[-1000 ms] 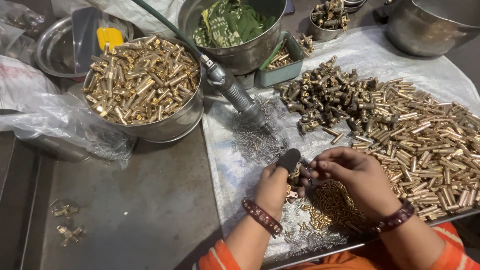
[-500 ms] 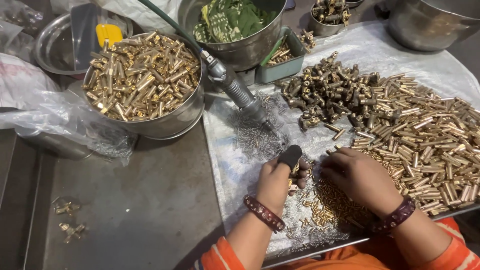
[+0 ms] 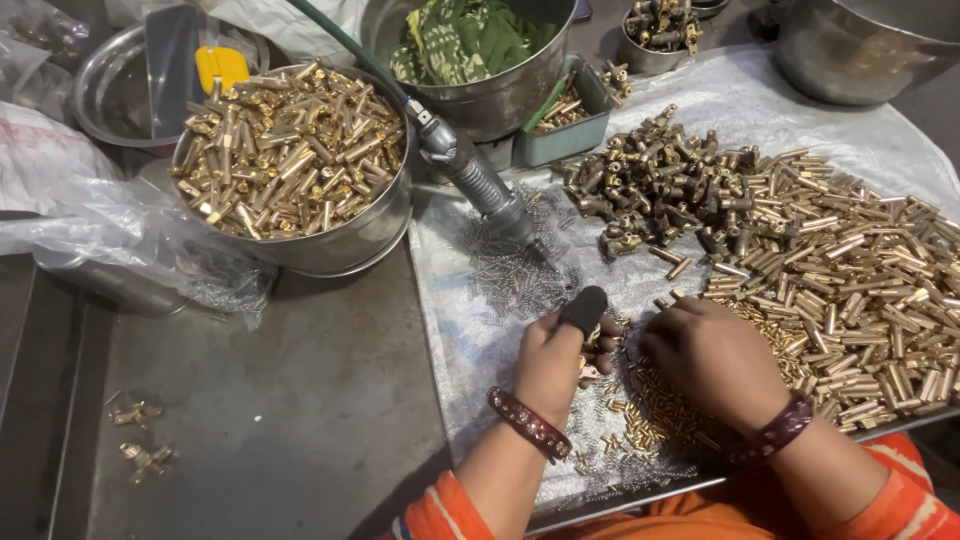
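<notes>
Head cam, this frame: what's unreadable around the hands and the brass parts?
- Head view: what the left hand pinches is hidden by its own fingers and the black thumb cover.
- Right hand lies palm down; any part under it is hidden.
- Small brass pieces between the wrists are too small to identify.
- Steel pot, top right, is cut off by the frame edge.

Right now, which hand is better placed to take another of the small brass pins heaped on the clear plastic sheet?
Probably the right hand: it lies palm-down on the small brass pins. The left hand, its thumb in a black rubber cap, already pinches a small brass part, so it looks occupied.
</notes>
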